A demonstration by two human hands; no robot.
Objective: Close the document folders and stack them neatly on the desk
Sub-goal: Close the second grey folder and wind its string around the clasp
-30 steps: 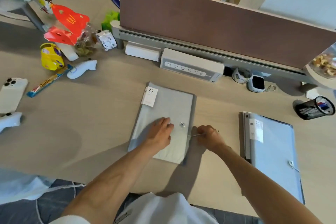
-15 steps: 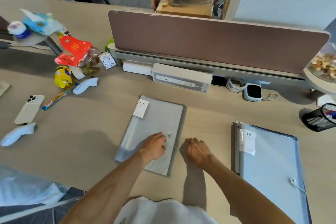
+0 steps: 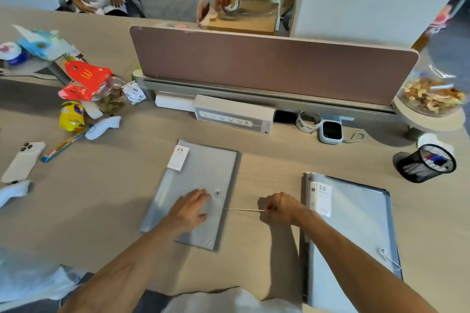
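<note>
Grey flat plastic document folder (image 3: 203, 185) lies closed under the left hand's (image 3: 189, 211) spread fingers (image 3: 201, 194), while the right hand (image 3: 281, 207), just right of it, pinches its thin white closure string (image 3: 243, 209) taut.

My left hand (image 3: 189, 211) lies flat, palm down, fingers extended forward. My right hand (image 3: 281, 207) is closed in a pinch, thumb and forefinger pressed together, knuckles up. Both forearms extend forward, slightly converging.

Office: desk divider (image 3: 267, 63), power strip (image 3: 230, 117)
</note>
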